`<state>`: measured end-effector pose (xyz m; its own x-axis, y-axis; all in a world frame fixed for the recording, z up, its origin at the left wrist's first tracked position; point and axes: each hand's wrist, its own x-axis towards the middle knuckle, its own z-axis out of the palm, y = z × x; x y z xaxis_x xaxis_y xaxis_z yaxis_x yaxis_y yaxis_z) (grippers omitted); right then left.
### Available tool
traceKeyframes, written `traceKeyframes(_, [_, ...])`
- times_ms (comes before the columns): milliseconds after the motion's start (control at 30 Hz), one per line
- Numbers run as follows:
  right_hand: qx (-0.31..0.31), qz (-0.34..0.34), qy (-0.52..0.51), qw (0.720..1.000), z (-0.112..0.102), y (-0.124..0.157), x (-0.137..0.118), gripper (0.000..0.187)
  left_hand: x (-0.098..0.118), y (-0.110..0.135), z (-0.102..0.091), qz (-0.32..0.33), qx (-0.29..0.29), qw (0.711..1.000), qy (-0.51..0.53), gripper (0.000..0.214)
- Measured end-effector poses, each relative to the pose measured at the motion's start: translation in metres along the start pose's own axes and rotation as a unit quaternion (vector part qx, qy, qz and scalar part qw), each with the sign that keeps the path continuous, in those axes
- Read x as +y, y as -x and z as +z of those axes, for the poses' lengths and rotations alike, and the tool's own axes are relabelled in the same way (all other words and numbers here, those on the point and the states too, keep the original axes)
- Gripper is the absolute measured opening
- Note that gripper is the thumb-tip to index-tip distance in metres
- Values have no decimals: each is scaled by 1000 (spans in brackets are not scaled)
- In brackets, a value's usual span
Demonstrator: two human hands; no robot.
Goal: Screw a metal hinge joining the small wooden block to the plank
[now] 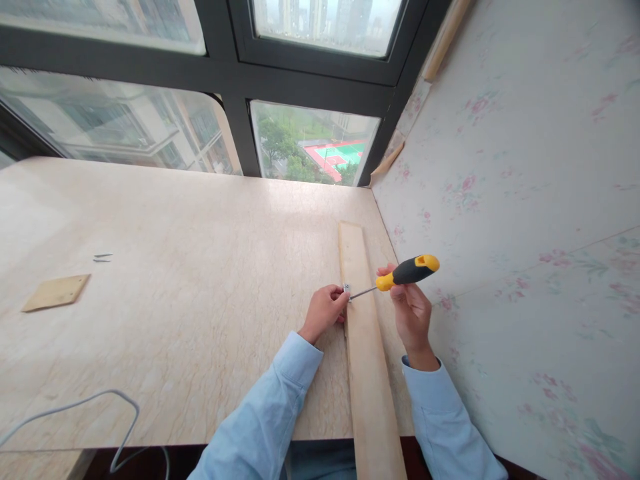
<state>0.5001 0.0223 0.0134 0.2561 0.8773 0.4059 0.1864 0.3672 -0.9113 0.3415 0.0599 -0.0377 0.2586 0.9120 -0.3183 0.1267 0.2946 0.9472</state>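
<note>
A long pale wooden plank (367,360) lies lengthwise on the marble-look counter (190,300), close to the right wall. My left hand (324,312) is closed, pinching a small metal bracket (347,289) against the plank's left edge. My right hand (411,307) grips a screwdriver (407,271) with a yellow and black handle. Its thin shaft slants down to the left and its tip meets the bracket. Both sleeves are light blue.
A small square wooden piece (56,292) lies at the counter's left, with two small screws (103,257) just beyond it. A white cable (100,407) loops over the front edge. Floral wallpaper (525,200) covers the right wall; dark-framed windows (280,73) stand behind.
</note>
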Motion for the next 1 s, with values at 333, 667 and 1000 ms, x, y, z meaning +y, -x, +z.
traceKeyframes(333, [-18, -1, 107, 994, -4, -12, -18, 53, 0, 1, 0, 1, -1, 1000, 0, 21])
traceKeyframes(667, [-135, 45, 12, 990, -2, -15, -39, 68, -3, -1, 0, 6, -5, 1000, -3, 22])
traceKeyframes(1000, [-8, 19, 223, 975, -2, -21, -44, 94, -3, 0, 0, 25, 3, 1000, -1, 23])
